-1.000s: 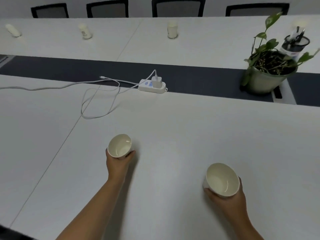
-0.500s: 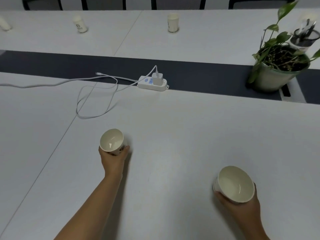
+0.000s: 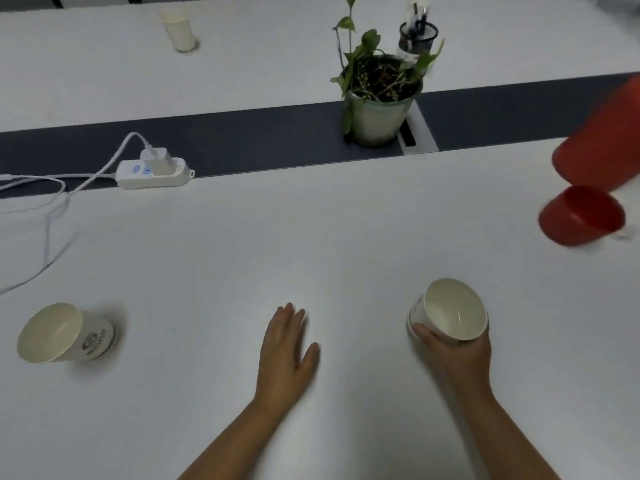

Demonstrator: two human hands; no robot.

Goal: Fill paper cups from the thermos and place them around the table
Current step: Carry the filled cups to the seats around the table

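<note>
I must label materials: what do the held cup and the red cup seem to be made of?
Held cup: probably paper, matte off-white, with a thin rolled rim. Red cup: likely plastic, with smooth, uniform colour; blur leaves it uncertain.

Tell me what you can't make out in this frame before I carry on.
- Thermos, head view: cut off by the right edge and blurred; its top is out of frame.
- Left cup: motion blur; logo unreadable.
- Right cup: its fill level is unclear, and the right hand covers its near side.
- Far cup: contents hidden.
</note>
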